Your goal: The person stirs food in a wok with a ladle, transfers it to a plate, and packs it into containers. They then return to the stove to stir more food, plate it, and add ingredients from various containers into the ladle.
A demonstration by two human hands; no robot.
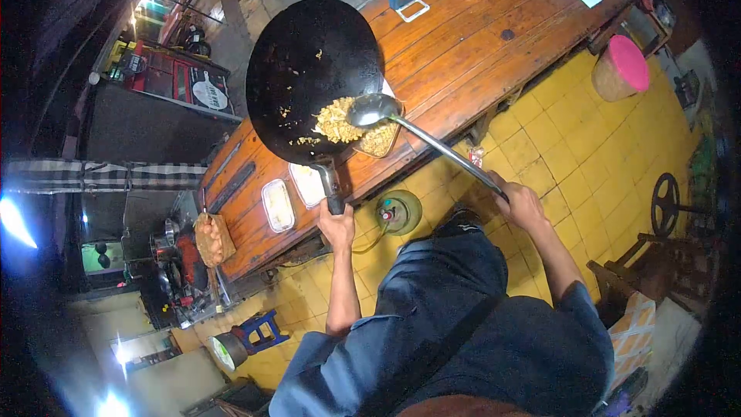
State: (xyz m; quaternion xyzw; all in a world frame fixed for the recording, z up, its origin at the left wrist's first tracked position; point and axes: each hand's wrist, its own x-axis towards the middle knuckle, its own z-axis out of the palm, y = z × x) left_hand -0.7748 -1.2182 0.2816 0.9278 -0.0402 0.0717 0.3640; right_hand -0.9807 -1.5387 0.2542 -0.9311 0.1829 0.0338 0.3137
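Note:
My left hand (337, 227) is closed around the handle (331, 188) of a large black wok (309, 50), which is tilted over the wooden table. My right hand (523, 205) grips the end of a long metal ladle (441, 145). The ladle's bowl rests at the wok's lower right rim, against a heap of fried rice (333, 120). More rice (378, 140) lies just past the rim on what looks like a brown wrapper or shallow box, partly hidden by the wok and ladle. Scattered grains cling to the wok's inside.
Beside the wok on the wooden table (463, 54) stand a clear plastic tub (278, 207) and another white tub (306, 184). A basket of eggs (211, 239) is at the left end. A green gas cylinder (401, 216) stands below the table edge, and a pink-topped bin (621, 69) farther right.

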